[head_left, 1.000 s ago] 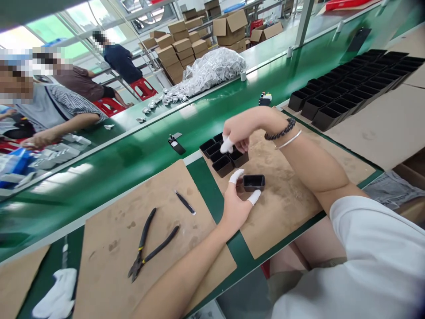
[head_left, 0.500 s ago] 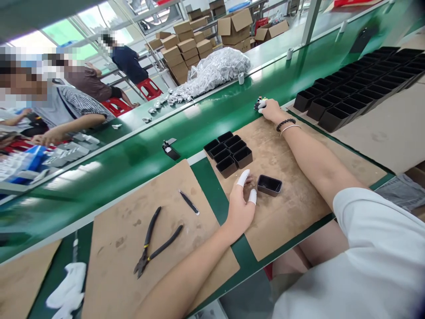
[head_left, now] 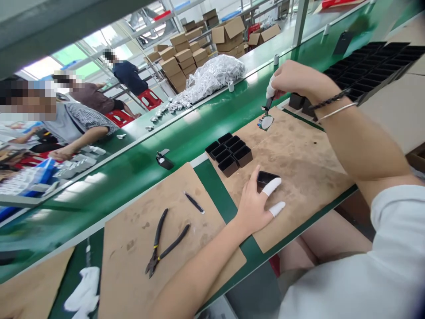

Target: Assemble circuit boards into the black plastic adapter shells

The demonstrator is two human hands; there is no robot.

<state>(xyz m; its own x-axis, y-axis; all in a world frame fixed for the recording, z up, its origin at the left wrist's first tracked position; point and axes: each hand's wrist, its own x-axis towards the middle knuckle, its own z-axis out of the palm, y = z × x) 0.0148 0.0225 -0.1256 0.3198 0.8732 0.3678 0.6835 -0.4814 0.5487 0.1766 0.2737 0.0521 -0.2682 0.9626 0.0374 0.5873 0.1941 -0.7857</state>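
Note:
My left hand (head_left: 253, 207) lies at a single black plastic case (head_left: 265, 178) on the cardboard. Its fingers are spread; one white-covered finger crosses the case's near side and the thumb is apart from it. Raised over the mat's far edge, my right hand (head_left: 294, 82) pinches a small circuit board assembly (head_left: 266, 122). A black part of it runs up into the fingers, and a white round disc shows on its lower end. Close by stands a cluster of black cases (head_left: 228, 153), open side up.
Pliers (head_left: 164, 243) and black tweezers (head_left: 194, 203) lie on the left cardboard. A black part (head_left: 164, 160) sits on the green belt (head_left: 133, 177). Rows of black cases (head_left: 368, 71) stand at right. Across the belt are a bagged heap (head_left: 215, 73) and several people.
My right hand has lifted the circuit board assembly off the belt and drawn it nearer. My left hand has shifted right to the single case.

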